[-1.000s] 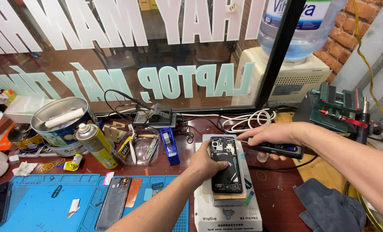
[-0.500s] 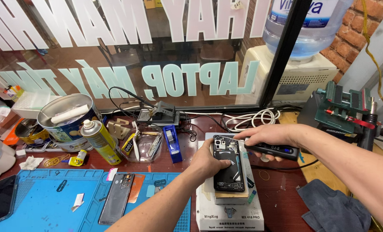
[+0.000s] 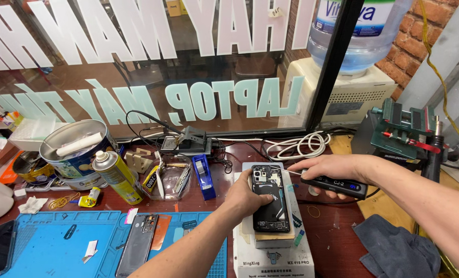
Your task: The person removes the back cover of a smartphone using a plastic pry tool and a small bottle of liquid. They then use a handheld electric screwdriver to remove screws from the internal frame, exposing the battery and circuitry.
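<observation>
Fingers (image 3: 250, 191) of the left hand (image 3: 246, 194) were curled over the left edge of the opened phone (image 3: 270, 205), pressing it flat, the thumb on its near side; the phone lay back-up, its dark inner frame and small boards exposed, on a tan block atop the white heating plate (image 3: 273, 257) near the middle of the worktop (image 3: 337, 237); the right hand (image 3: 326, 169) was closed round a dark powered handpiece (image 3: 337, 186), fingers wrapped tight about its body, with the thin tip reaching the phone's upper right corner; the likeliest trouble, as I judge it, was the tip skating off its small target and scoring a board or flex nearby, brought on by too much push or a slanted approach; the phone could also slide on the block if the left grip eased, since only one edge was held; the cable trailing from the handpiece might drag across the plate; the left forearm came up from the lower edge, wrist slightly bent down; the right forearm crossed in from the right, nearly level, wrist straight.
</observation>
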